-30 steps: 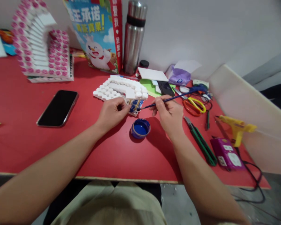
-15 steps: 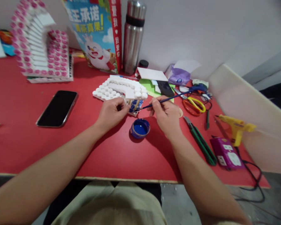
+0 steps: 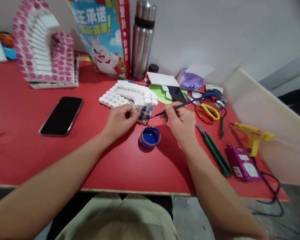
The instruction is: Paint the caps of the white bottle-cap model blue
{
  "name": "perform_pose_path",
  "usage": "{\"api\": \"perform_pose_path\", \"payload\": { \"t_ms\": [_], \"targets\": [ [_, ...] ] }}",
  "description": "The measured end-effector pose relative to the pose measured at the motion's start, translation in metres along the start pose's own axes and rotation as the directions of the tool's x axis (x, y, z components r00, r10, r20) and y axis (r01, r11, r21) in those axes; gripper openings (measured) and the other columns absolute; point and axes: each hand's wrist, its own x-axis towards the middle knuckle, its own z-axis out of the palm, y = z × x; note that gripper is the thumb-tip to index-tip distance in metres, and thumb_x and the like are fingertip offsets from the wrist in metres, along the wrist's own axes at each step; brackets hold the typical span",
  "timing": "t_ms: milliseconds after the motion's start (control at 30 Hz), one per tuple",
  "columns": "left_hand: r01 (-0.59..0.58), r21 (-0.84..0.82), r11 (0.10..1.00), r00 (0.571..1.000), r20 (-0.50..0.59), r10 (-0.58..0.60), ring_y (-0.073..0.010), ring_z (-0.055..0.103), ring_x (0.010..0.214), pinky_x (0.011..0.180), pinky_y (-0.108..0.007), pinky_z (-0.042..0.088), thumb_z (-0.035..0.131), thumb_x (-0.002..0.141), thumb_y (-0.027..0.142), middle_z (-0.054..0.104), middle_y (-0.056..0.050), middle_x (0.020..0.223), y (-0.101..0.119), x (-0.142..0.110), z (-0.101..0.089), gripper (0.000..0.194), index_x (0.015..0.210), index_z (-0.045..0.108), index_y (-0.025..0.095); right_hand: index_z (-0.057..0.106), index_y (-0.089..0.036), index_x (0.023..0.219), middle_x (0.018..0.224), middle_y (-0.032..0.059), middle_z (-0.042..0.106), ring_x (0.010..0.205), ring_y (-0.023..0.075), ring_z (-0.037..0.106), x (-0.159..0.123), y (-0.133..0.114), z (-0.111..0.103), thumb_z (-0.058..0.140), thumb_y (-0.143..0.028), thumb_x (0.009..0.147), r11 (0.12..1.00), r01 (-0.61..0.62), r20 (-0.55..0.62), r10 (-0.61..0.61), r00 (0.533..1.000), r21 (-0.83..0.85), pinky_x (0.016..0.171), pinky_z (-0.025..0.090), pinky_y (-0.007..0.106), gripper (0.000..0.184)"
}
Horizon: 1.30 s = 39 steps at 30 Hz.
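Observation:
My right hand [image 3: 181, 121] is closed around a dark blue paintbrush [image 3: 183, 104], whose tip touches or nearly touches the blue-painted part at the front of a white craft model [image 3: 122, 95]. White round pieces cover the model's upper side, and blue round pieces [image 3: 143, 114] show below its front right corner. My left hand [image 3: 121, 120] pinches the model's near edge; the exact spot under its fingertips is hidden. Just in front of the model, a small round pot [image 3: 150, 137] holds blue paint.
Left lies a phone [image 3: 61, 115]; behind it stands a pink-and-white model [image 3: 47, 66]. A steel flask [image 3: 143, 43] and a printed box [image 3: 102, 36] stand at the back. Right are scissors [image 3: 207, 112], a green cutter [image 3: 215, 151], a yellow glue gun [image 3: 252, 135] and a purple box [image 3: 242, 163].
My right hand has shifted slightly right with the paintbrush, and the brush tip has moved a little right along the blue part. My left hand stays on the model.

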Motion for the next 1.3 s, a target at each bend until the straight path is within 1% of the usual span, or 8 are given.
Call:
{"api": "perform_pose_path", "payload": {
  "t_ms": [167,333,500,633,767,1000,1167,1300],
  "targets": [
    [-0.013,-0.007,1.000,1.000,-0.003,0.013,-0.0131,0.046,0.061,0.055,-0.025,0.032,0.067,0.090,0.032,0.051,0.001,0.060,0.000,0.000,0.000,0.033,0.064,0.051,0.020,0.066,-0.021,0.077,0.066,-0.0001,0.074,0.052,0.0130,0.066,0.001,0.001,0.000,0.064,-0.036,0.102,1.000,0.005,-0.001,-0.005,1.000,0.008,0.056,0.051,0.027,0.029],
    [-0.011,-0.005,1.000,1.000,-0.002,0.011,-0.0131,0.047,0.061,0.054,-0.025,0.031,0.067,0.090,0.032,0.051,0.001,0.060,0.001,0.000,0.000,0.034,0.064,0.051,0.020,0.066,-0.021,0.073,0.063,-0.0005,0.072,0.051,0.0130,0.066,0.002,0.001,-0.002,0.065,-0.038,0.103,1.000,0.004,0.004,-0.004,1.000,-0.015,0.055,0.050,0.027,0.034],
    [-0.015,-0.017,1.000,1.000,-0.004,0.015,-0.0132,0.047,0.061,0.054,-0.025,0.032,0.068,0.089,0.031,0.052,0.001,0.060,0.002,0.000,0.000,0.033,0.064,0.051,0.020,0.068,-0.021,0.080,0.069,-0.0005,0.074,0.054,0.0126,0.067,0.000,-0.003,-0.001,0.065,-0.042,0.104,0.999,0.025,-0.013,-0.025,1.000,0.031,0.056,0.054,0.026,0.032],
    [-0.016,-0.009,1.000,1.000,0.000,0.016,-0.0131,0.047,0.061,0.054,-0.025,0.032,0.067,0.090,0.030,0.052,0.001,0.060,0.001,0.001,0.001,0.032,0.063,0.051,0.020,0.069,-0.021,0.082,0.070,-0.0004,0.074,0.057,0.0128,0.068,-0.005,-0.007,0.003,0.064,-0.046,0.106,0.999,0.038,0.025,-0.039,0.999,0.033,0.059,0.056,0.026,0.034],
    [-0.014,-0.005,1.000,1.000,0.003,0.014,-0.0129,0.046,0.061,0.054,-0.025,0.032,0.067,0.090,0.031,0.052,0.001,0.060,0.001,0.001,0.000,0.033,0.063,0.051,0.019,0.069,-0.022,0.084,0.074,0.0001,0.076,0.055,0.0125,0.067,-0.007,-0.003,0.006,0.063,-0.048,0.106,0.999,0.046,0.046,-0.047,0.998,0.023,0.060,0.055,0.027,0.035],
    [0.006,-0.011,1.000,1.000,0.008,-0.006,-0.0132,0.046,0.061,0.054,-0.025,0.032,0.067,0.090,0.035,0.052,0.001,0.060,0.002,0.001,0.000,0.034,0.064,0.051,0.020,0.071,-0.022,0.089,0.077,0.0006,0.077,0.058,0.0133,0.069,-0.006,0.005,0.006,0.062,-0.047,0.107,0.999,0.047,0.092,-0.049,0.995,0.024,0.058,0.053,0.026,0.032],
    [0.017,0.004,1.000,1.000,0.013,-0.017,-0.0135,0.047,0.061,0.054,-0.025,0.032,0.067,0.089,0.035,0.052,0.001,0.060,0.003,0.000,0.000,0.034,0.064,0.050,0.020,0.070,-0.022,0.086,0.074,0.0003,0.076,0.058,0.0136,0.069,-0.005,0.003,0.005,0.062,-0.049,0.106,1.000,0.027,0.051,-0.027,0.998,0.002,0.059,0.055,0.026,0.034],
    [0.010,-0.003,1.000,1.000,0.010,-0.010,-0.0133,0.047,0.061,0.054,-0.025,0.033,0.067,0.090,0.034,0.053,0.001,0.060,0.003,0.000,0.000,0.034,0.064,0.051,0.020,0.070,-0.022,0.087,0.072,-0.0004,0.075,0.057,0.0135,0.069,-0.005,0.003,0.005,0.063,-0.046,0.106,1.000,0.029,0.061,-0.029,0.998,0.006,0.058,0.054,0.026,0.031]
  ]
}}
